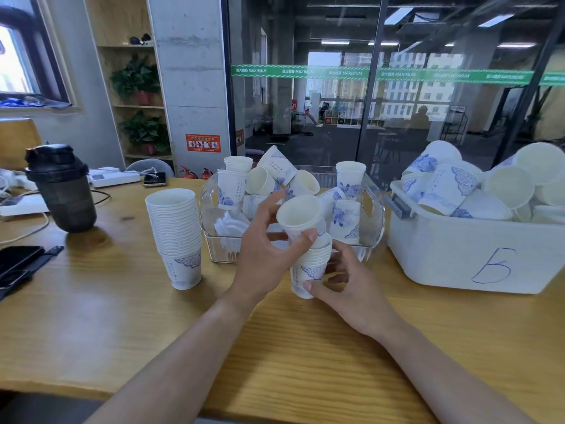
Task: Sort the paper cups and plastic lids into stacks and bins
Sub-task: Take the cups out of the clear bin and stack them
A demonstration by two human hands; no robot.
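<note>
Near the table's middle, the left hand (269, 255) pinches a light, crushable paper cup (301, 217) by its wall, while the right hand (351, 289) grips the short stack (310, 267) low down.

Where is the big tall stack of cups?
In the head view, the tall stack of cups stands on the wooden table, left of the clear bin and right of the dark shaker bottle.

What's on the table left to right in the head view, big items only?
Dark shaker bottle → tall stack of paper cups → clear bin of loose cups and plastic lids → white tub marked "5", heaped with cups.
</note>
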